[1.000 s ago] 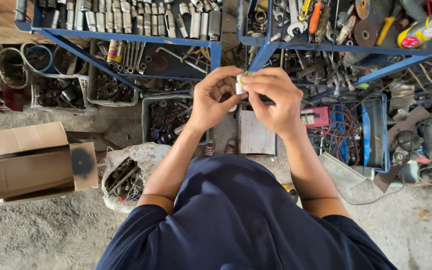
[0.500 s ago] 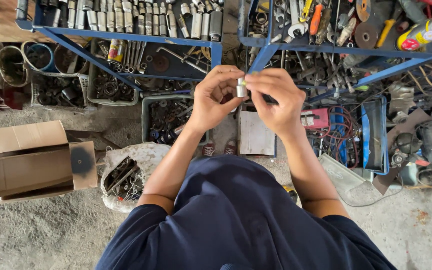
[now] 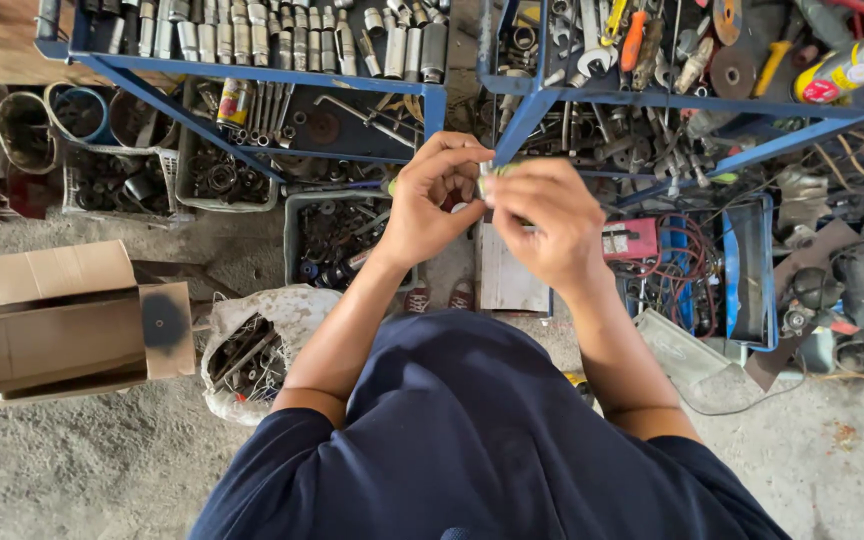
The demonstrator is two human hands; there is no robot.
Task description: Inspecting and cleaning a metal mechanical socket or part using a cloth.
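Small metal part (image 3: pixel 485 180) | still pinched between left hand (image 3: pixel 437 200) and right hand (image 3: pixel 544 215) | hands unmoved

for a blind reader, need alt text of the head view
Both hands, left hand and right hand, pinch a small metal part between them, above blue tool racks of sockets and a cardboard box.

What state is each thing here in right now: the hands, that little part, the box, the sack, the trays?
Left hand: raised, fingers pinching the small metal part.
Right hand: raised, fingers closed on the same part.
Small metal part: held between both hands, mostly hidden.
Cardboard box: flaps open, on the floor.
White sack: open, holding metal pieces.
Blue rack: loaded with sockets.
Grey tray: filled with small parts.
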